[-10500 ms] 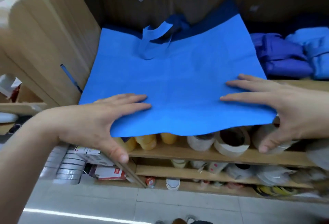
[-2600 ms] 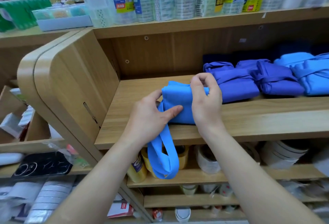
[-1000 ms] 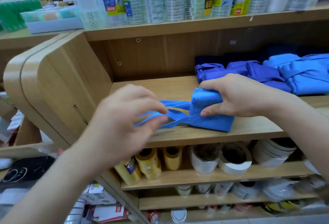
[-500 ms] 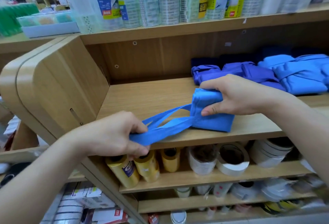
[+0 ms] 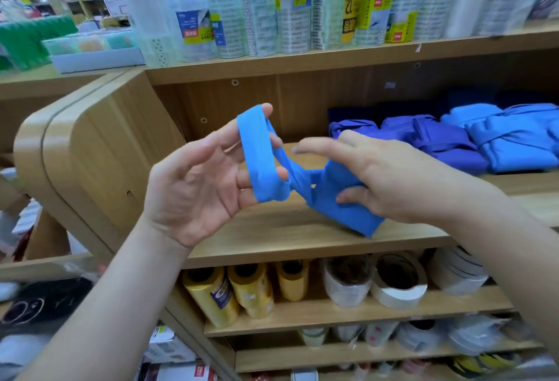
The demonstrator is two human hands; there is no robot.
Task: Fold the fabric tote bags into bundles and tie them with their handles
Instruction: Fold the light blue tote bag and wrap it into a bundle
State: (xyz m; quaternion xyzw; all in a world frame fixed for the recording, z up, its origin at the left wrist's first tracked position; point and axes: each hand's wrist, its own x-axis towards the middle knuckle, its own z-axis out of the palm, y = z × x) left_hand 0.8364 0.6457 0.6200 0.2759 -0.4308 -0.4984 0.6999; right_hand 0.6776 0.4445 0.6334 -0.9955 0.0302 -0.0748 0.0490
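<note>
The left hand is turned palm up with its fingers spread and nearly straight, and the bright blue handles are looped around them and stretched taut, not clenched. The straps twist once and run to the folded tote bag, which the right hand grips from above with the thumb against its near side. That hand is blurred and covers the bag's top, so the other fingers seem to curl behind it. The bag's lower corner rests on the wooden shelf. Further right on it lie tied bundles in blue and purple, cut off at the frame edge. Yellow rolls and tape rolls sit on the shelf below.
</note>
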